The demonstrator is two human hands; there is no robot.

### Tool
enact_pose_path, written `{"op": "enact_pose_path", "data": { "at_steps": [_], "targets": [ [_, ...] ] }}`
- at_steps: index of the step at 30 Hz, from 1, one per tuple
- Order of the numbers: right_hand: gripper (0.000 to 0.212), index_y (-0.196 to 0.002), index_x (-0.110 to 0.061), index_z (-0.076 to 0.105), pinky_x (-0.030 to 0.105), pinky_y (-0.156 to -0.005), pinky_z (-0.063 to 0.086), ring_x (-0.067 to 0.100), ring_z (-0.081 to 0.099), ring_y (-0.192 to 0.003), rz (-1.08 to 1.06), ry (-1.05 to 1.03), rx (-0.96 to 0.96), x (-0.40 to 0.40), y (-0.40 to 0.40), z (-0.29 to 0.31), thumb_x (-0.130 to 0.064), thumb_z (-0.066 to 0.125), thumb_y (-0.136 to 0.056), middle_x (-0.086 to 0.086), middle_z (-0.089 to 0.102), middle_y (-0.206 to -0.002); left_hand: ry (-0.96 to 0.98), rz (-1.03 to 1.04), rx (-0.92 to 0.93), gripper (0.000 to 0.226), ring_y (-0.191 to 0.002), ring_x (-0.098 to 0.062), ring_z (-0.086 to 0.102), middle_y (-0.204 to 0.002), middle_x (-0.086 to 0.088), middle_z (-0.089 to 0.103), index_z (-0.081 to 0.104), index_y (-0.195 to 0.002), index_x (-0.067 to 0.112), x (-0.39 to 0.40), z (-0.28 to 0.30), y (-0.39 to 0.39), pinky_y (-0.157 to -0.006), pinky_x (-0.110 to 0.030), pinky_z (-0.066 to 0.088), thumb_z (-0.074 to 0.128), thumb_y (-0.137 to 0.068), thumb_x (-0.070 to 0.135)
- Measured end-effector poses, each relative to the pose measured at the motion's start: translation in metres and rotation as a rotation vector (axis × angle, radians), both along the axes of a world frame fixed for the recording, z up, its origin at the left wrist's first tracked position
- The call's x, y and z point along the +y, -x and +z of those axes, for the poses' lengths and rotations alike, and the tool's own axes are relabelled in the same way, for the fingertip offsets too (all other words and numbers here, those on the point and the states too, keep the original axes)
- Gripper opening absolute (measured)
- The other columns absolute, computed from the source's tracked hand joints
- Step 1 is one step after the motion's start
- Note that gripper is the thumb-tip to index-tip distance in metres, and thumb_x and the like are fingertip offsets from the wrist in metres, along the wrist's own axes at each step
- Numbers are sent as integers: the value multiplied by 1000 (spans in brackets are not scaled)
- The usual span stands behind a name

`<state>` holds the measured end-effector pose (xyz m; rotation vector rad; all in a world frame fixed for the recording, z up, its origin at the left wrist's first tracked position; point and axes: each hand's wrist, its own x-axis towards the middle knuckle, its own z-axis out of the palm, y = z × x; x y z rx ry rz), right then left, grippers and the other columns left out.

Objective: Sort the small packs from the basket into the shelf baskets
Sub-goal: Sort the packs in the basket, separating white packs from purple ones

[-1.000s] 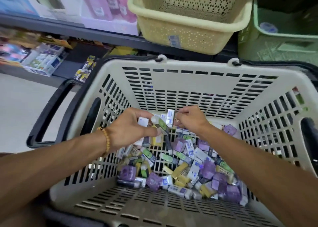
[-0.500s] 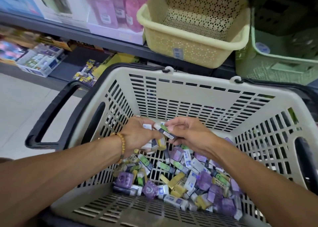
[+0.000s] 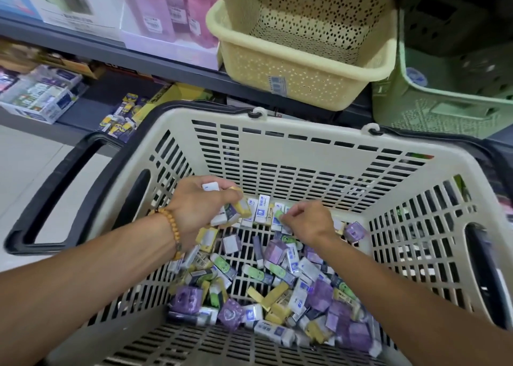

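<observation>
Head view: slotted beige plastic basket (image 3: 277, 143) is holding loose small packs (image 3: 277, 290), boxy and foil-wrapped. Left hand (image 3: 200, 207) is gripping several packs; right hand (image 3: 308, 221) is pinching a green pack (image 3: 278, 215). Perforated yellow shelf basket (image 3: 305, 68) is sitting behind.

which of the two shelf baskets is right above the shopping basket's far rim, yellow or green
The yellow basket: it sits centred above the shopping basket's far rim, while the green basket stands off to the right.

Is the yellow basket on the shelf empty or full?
Empty, as far as visible: the yellow basket shows only bare perforated walls and floor, no packs.
</observation>
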<state>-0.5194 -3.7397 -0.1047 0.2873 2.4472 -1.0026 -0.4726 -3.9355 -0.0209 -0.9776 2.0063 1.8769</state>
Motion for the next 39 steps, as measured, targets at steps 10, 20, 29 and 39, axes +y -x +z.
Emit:
{"op": "enact_pose_path", "data": {
  "at_steps": [10, 20, 29, 39],
  "targets": [
    [23, -81, 0, 70, 21, -52, 56, 14, 70, -59, -16, 215, -212, -25, 11, 11, 8, 52, -93, 15, 68, -110, -69, 25, 1, 12, -100, -27, 67, -84, -8, 74, 74, -84, 14, -4, 1, -3, -92, -46, 52, 79, -75, 8],
    [23, -96, -11, 74, 22, -59, 52, 13, 65, -71, 200, 727, -378, -30, 2, 49, -31, 67, -91, 7, 73, -86, -175, -36, 19, 23, -83, -23, 67, -99, -18, 72, 68, -100, 2, -5, 6, 2, -74, -33, 58, 74, -79, 2],
    [9, -86, -12, 61, 34, -68, 58, 22, 66, -68, -108, 243, -46, 8, 12, 15, -10, 69, -90, 12, 69, -81, -155, -75, -93, 6, -123, -20, 49, -119, -4, 66, 71, -86, 8, -2, 0, 1, -115, -45, 23, 71, -82, 3],
    [36, -83, 3, 69, 28, -73, 55, 0, 56, -54, 141, 130, 110, 1, 6, 10, -29, 60, -96, -5, 63, -66, -156, -3, -83, 21, -87, -33, 70, -102, -27, 68, 64, -101, -10, 0, -6, 0, -62, -32, 61, 67, -81, -10]
  ]
}}
